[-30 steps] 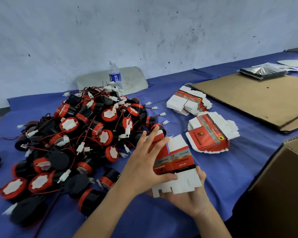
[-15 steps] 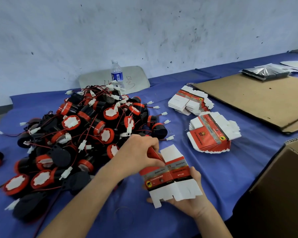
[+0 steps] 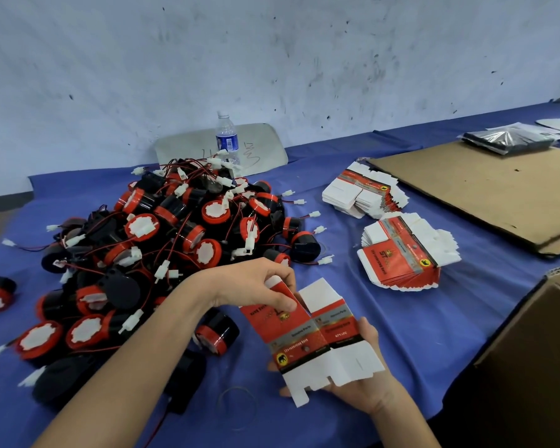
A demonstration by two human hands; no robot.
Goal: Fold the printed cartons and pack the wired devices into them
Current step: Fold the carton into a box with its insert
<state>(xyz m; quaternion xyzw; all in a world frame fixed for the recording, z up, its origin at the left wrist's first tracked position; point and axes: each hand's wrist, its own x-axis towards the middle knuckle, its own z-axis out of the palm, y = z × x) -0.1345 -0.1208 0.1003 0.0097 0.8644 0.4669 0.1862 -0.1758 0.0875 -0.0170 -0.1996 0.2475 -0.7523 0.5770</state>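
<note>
Now left hand (image 3: 259, 282) and right hand (image 3: 364, 388) both grip one carton (image 3: 314, 337), two carton stacks (image 3: 362, 192) (image 3: 404, 257) beyond.

Two bare arms take up the lower part of the frame. The left forearm (image 3: 136, 367) runs long and slim from the lower left corner, while only a short stretch of the right forearm (image 3: 404, 428) shows at the lower right. Both are uncovered right to the frame edge. The left hand (image 3: 253, 282) shows its back, knuckles and thumb; the right hand (image 3: 359, 396) shows only the heel of the palm, a thumb and a few fingertips — the rest is hidden.
</note>
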